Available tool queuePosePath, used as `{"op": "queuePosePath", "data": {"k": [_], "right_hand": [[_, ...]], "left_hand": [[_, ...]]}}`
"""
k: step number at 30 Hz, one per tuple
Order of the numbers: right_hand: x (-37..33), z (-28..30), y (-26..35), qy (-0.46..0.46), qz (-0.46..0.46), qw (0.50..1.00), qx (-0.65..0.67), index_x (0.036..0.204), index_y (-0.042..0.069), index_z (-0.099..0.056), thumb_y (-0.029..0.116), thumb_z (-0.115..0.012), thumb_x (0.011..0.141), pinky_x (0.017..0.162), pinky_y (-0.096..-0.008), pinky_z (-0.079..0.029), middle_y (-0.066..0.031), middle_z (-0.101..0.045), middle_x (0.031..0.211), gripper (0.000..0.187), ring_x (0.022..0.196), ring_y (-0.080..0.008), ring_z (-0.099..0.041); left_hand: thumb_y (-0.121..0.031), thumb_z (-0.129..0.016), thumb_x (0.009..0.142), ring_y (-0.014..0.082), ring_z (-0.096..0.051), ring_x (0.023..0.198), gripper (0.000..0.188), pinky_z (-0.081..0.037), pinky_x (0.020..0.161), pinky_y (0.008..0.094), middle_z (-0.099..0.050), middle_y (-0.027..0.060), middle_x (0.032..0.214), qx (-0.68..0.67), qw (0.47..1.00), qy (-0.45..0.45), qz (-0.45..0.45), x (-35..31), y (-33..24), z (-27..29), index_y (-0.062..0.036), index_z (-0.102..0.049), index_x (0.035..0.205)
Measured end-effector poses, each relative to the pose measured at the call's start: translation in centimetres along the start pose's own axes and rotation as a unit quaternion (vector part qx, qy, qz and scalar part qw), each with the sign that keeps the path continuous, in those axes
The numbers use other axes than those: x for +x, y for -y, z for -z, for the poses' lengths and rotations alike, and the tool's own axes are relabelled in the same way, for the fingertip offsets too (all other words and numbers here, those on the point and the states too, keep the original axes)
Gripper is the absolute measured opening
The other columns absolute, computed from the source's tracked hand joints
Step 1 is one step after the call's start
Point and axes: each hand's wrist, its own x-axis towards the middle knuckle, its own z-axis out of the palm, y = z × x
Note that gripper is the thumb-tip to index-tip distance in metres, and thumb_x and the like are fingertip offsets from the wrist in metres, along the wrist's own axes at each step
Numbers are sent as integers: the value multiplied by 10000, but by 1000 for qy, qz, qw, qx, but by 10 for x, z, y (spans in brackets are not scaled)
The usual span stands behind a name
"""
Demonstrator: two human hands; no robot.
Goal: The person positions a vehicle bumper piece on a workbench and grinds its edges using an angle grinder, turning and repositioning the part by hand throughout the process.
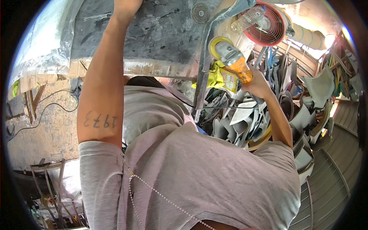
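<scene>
My right hand (258,85) is wrapped round the orange body of an angle grinder (242,69). The grinder's grey metal head carries a round yellow disc (218,45), raised beside the right edge of a worktable. At the top edge of the head view my left hand (128,6) reaches over the dark, scuffed tabletop (161,34). Its fingers lie outside the picture, so what they touch is hidden. A round mesh-like disc (201,13) rests on the tabletop's far right. Below the grinder sit a yellow cloth (215,76) and a yellow printed packet (230,81).
Clear plastic sheeting (50,38) covers the table's left side. A red round fan (274,27) stands far right with a clear plastic bottle (249,19) before it. Many grey curved pieces (234,122) are piled on the right. A dark cable (42,115) runs at left.
</scene>
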Motion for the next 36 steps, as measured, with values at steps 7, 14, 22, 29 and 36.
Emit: {"op": "queuePosePath", "data": {"k": [7,14,22,29,36], "right_hand": [[-3,-8,8,15,-12,997,-79,1116,-8,-619,149,-806,574,885,-398,-516,-209,-686,990,595,941,-353,-676],[1,-6,17,4,1,994,-112,1143,-14,-620,56,-758,610,850,-358,-521,-162,-679,924,555,839,-249,-645],[-3,-11,18,15,45,992,-118,1102,-12,-620,99,-768,611,833,-388,-525,-194,-685,928,525,846,-320,-673],[9,-1,22,37,-17,988,-148,1322,24,-556,153,-768,602,861,-428,-538,-243,-703,987,761,940,-399,-688],[4,-7,26,56,50,986,-147,1101,14,-621,110,-762,621,859,-408,-516,-189,-679,947,509,885,-349,-668]], "left_hand": [[-266,-657,967,182,-537,1012,570,-451,902,309,-552,119,1108,28,999,-7,-16,8,6,1,-3,-320,1345],[-280,-655,954,189,-523,1049,531,-443,923,321,-547,122,1128,-41,997,-1,-58,16,23,5,-9,-362,1304],[-280,-659,947,196,-527,1056,537,-441,937,330,-549,127,1137,10,999,-11,-40,2,0,0,-5,-366,1303],[-270,-659,942,205,-522,1072,526,-428,962,336,-550,132,1140,1,998,-18,-62,11,13,-1,-6,-370,1295],[-275,-663,941,205,-532,1065,513,-432,961,340,-557,134,1133,37,998,-32,-47,9,11,-1,-15,-373,1274]]}}
